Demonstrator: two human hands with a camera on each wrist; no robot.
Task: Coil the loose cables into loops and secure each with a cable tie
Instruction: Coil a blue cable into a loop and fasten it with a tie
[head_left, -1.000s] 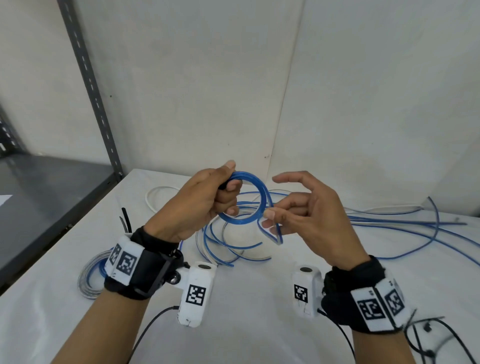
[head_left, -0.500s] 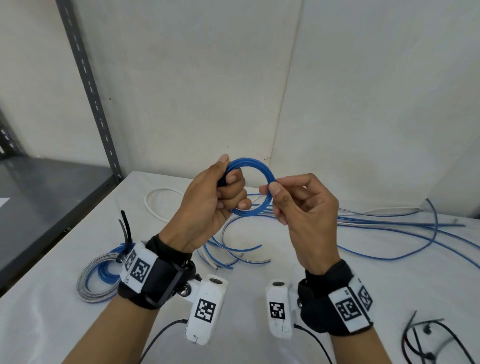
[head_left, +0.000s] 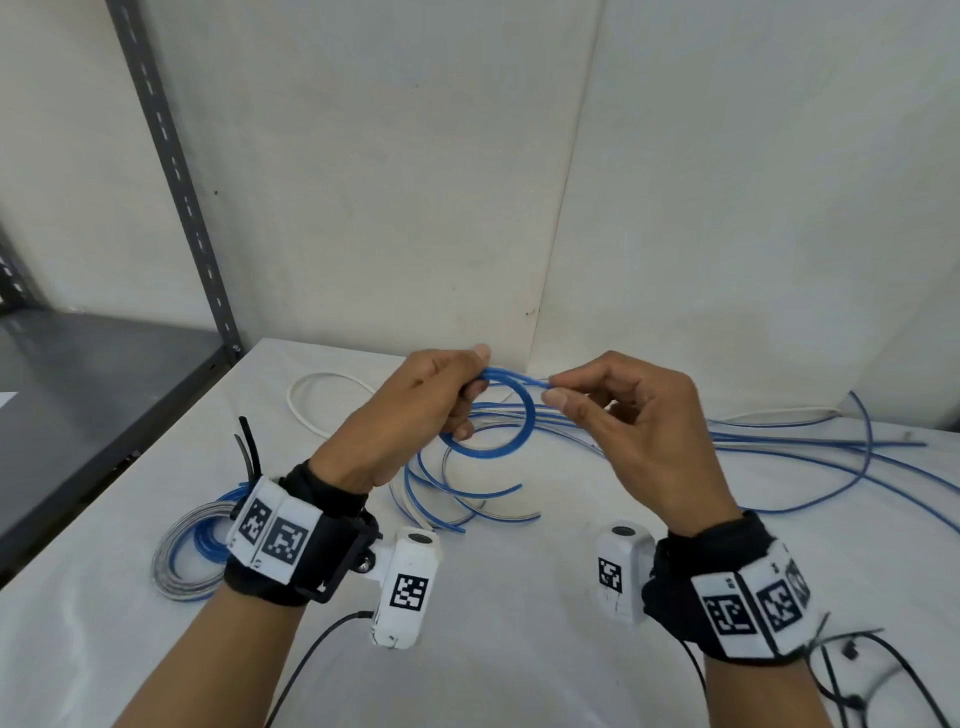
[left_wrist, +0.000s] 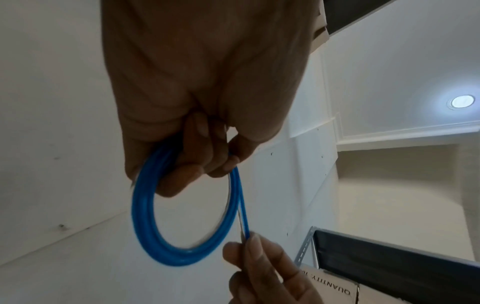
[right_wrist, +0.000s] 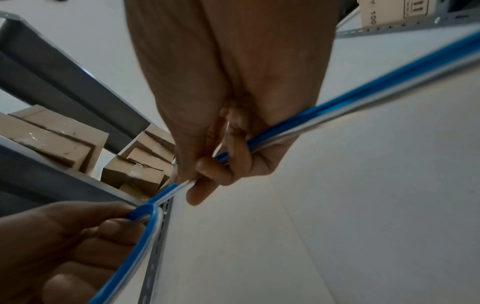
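Head view: your left hand (head_left: 410, 415) grips the blue cable coil (head_left: 498, 441) above the tabletop (head_left: 519, 649), while your right hand (head_left: 639, 436) pinches its loose strand (head_left: 524, 381).

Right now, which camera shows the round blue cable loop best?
The left wrist view: the round blue cable loop shows as a full ring under the left hand. The head view shows it small and partly covered; the right wrist view shows only its edge.

Soft even indoor light, faint shadows; ceiling lamp (left_wrist: 462, 101) glaring, wrist views motion-blurred, wide-angle edges bowed
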